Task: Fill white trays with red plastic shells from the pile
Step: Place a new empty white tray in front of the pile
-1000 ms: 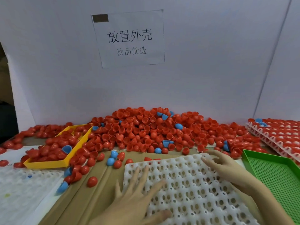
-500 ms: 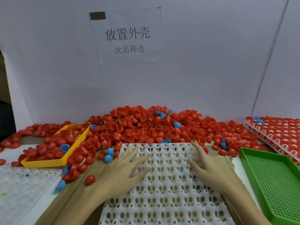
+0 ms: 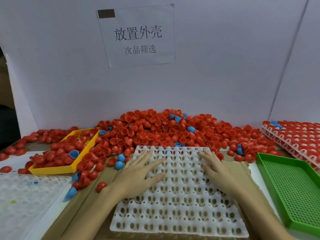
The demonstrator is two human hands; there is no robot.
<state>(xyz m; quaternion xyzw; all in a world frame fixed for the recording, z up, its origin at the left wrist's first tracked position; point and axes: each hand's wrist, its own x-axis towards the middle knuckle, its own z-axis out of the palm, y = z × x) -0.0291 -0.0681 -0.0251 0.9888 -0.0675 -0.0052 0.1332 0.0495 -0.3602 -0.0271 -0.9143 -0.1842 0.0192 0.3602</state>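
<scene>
A white tray (image 3: 181,201) with rows of holed cups lies on brown cardboard in front of me, its cups holding no shells. Its far edge touches the big pile of red shells (image 3: 155,132), which has a few blue shells mixed in. My left hand (image 3: 138,174) lies flat on the tray's left part, fingers spread and pointing at the pile. My right hand (image 3: 216,168) lies flat on the tray's right part, fingers apart. Neither hand holds anything.
A yellow tray (image 3: 58,168) of red shells sits at the left, loose red and blue shells beside it. Another white tray (image 3: 22,201) lies at the near left. A green mesh tray (image 3: 294,191) sits at the right; stacked white trays filled with red shells (image 3: 294,135) lie behind it. A white wall with a paper sign (image 3: 138,37) closes the back.
Both hands slid the white tray forward until its far edge reached the pile. The hands now rest flat near its far end.
</scene>
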